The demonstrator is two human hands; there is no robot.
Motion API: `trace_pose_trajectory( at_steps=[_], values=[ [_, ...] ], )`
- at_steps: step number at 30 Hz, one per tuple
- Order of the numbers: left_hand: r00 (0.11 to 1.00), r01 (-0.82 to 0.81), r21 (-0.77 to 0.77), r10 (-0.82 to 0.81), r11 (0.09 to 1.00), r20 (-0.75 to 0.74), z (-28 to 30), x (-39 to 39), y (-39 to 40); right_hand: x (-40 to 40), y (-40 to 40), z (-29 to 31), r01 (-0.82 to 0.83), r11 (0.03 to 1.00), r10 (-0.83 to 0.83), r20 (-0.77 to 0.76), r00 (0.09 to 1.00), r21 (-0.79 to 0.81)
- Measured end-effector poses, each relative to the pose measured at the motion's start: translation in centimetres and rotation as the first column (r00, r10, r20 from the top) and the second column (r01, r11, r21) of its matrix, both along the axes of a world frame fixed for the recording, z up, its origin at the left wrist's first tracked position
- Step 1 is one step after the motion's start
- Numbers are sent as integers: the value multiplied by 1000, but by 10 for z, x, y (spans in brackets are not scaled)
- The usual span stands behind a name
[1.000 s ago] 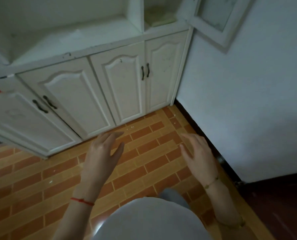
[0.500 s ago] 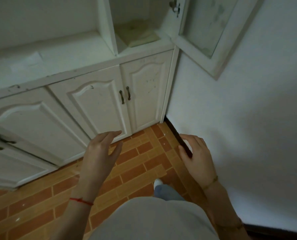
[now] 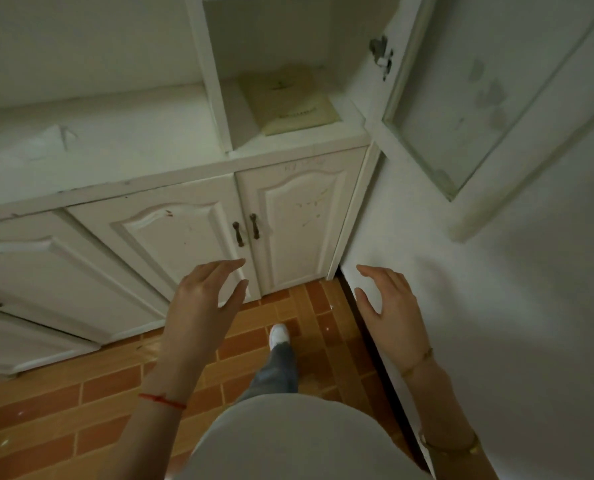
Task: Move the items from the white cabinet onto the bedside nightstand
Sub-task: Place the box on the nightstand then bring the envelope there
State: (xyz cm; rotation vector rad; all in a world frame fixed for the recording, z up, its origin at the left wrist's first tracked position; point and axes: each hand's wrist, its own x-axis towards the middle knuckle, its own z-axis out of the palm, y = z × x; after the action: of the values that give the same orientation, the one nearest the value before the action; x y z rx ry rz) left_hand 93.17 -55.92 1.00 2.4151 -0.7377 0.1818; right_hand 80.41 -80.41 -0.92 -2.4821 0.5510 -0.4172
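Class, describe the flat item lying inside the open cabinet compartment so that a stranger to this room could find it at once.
Start at the white cabinet standing in the corner against the wall. Above its right-hand pair of lower doors is an open compartment, its glass door swung out to the right. On that compartment's floor lies a thin yellowish book, the only item visible there and the only non-white thing on the cabinet.

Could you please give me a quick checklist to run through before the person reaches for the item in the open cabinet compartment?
1. Glass door swung open, clear of the compartment: ok.
2. Yellowish book lying flat on the compartment floor, nothing on top of it: ok.
3. Left hand empty, fingers relaxed: ok.
4. Right hand empty, fingers relaxed: ok.
5. Hands at the book: not ok; both are well below the shelf, in front of the lower doors.
6. Bedside nightstand free to receive it: cannot tell, it is out of view.
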Motion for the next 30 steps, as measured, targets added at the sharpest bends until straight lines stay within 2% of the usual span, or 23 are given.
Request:
trace_pose_trajectory(
  at_steps=[7, 15, 22, 26, 30],
  values=[
    [1000, -12, -12, 12, 1000, 26, -2, 90, -56, 99, -59, -8, -27, 999, 27, 15, 1000, 23],
    [997, -19, -73, 24, 997, 69, 15, 212, -129, 237, -121, 13, -60, 998, 61, 143, 988, -13],
    [994, -55, -90, 63, 994, 84, 21, 288, -188, 343, -171, 19, -73, 996, 80, 164, 983, -48],
    [992, -114, -78, 118, 990, 52, 9, 325, -211, 392, -199, 12, -78, 993, 87, 103, 991, -89],
    [980, -200, -36, 199, 979, -26, -2, 351, -228, 429, -217, 5, -53, 989, 47, -46, 998, -139]
  ],
)
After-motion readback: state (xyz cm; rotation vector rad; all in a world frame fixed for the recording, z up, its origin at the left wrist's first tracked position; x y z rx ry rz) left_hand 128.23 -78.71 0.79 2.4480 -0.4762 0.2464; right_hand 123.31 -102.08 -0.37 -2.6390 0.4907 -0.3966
